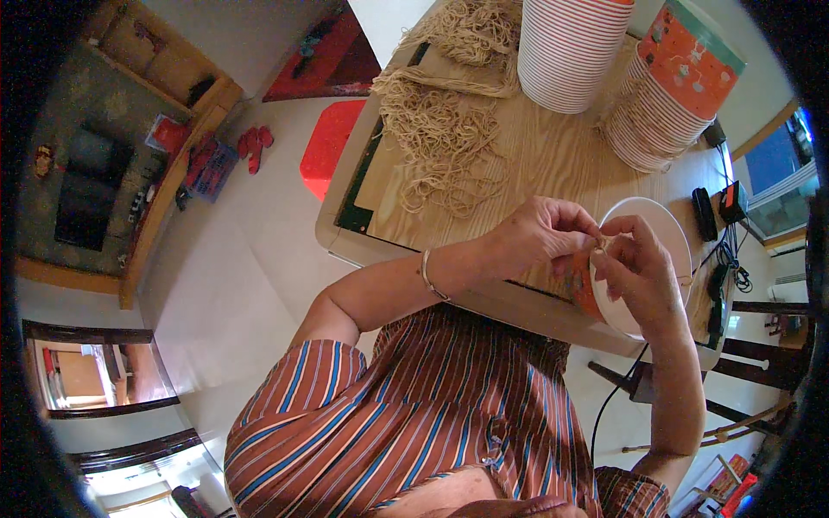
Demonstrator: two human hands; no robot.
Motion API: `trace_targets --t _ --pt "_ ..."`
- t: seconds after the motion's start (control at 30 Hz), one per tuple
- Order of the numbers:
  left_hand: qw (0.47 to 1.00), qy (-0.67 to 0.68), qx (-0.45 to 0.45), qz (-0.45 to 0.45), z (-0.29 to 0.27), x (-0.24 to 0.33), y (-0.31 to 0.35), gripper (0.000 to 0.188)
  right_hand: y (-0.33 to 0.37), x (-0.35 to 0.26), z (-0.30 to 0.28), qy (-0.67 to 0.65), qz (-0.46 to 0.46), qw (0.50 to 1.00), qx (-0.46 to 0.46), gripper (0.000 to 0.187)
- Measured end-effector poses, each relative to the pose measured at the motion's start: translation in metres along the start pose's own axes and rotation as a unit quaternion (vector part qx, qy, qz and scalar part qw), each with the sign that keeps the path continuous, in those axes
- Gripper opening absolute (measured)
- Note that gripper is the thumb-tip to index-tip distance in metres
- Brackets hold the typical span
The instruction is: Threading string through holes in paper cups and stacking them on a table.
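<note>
I am looking down at my two hands working close together over the near edge of a wooden table (553, 147). My left hand (540, 235) is curling its fingers in tight, pinching a short piece of tan string (602, 245) at the rim of an orange paper cup (585, 289). My right hand (635, 268) is closing around the cup from the other side, thumb and fingers pressing narrow at the same spot on the rim, so the two hands are touching there. The cup is lying tilted between my palms, its white inside (665, 233) facing away from me, just above the table's front edge. A thin bracelet (427, 274) is sitting on my left wrist. Farther back on the table, a loose heap of tan string loops (445, 142) is spreading out, and two tall stacks of cups are standing beyond it: one striped white and red (570, 47), one leaning with an orange cup on top (669, 82).
</note>
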State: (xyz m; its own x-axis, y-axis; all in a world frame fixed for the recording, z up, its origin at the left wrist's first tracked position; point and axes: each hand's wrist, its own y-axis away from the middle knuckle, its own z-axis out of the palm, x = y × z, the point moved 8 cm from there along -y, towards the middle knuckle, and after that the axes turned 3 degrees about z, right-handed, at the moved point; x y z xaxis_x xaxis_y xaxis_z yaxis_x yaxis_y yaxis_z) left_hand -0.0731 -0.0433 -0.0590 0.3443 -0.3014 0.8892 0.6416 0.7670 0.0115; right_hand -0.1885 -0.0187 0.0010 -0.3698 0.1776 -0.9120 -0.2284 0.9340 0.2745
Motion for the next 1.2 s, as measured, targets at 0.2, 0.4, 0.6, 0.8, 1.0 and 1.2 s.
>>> trace_targets --t 0.2,0.4,0.6,0.8,1.0,1.2 --pt "0.997 -0.081 0.006 0.006 0.005 0.013 0.003 0.015 -0.003 0.002 -0.005 -0.021 -0.023 0.998 0.06 0.011" --pt "0.972 -0.22 -0.008 0.086 0.005 0.023 -0.002 0.014 0.002 -0.001 -0.009 0.056 -0.016 0.995 0.083 0.01" --pt "0.972 -0.228 -0.002 0.059 0.01 0.025 -0.001 0.015 0.0 -0.006 -0.01 0.111 -0.011 0.992 0.064 0.015" --pt "0.967 -0.245 0.002 0.069 0.012 0.026 -0.001 0.014 -0.002 0.004 -0.011 0.043 0.01 0.998 0.037 0.015" --pt "0.965 -0.238 -0.029 0.102 0.013 0.029 -0.003 0.015 -0.004 0.005 -0.012 0.011 0.052 0.999 0.005 0.018" --pt "0.996 -0.062 -0.062 0.014 0.006 0.012 -0.005 0.012 -0.004 0.015 -0.007 -0.107 0.097 0.988 -0.053 0.019"
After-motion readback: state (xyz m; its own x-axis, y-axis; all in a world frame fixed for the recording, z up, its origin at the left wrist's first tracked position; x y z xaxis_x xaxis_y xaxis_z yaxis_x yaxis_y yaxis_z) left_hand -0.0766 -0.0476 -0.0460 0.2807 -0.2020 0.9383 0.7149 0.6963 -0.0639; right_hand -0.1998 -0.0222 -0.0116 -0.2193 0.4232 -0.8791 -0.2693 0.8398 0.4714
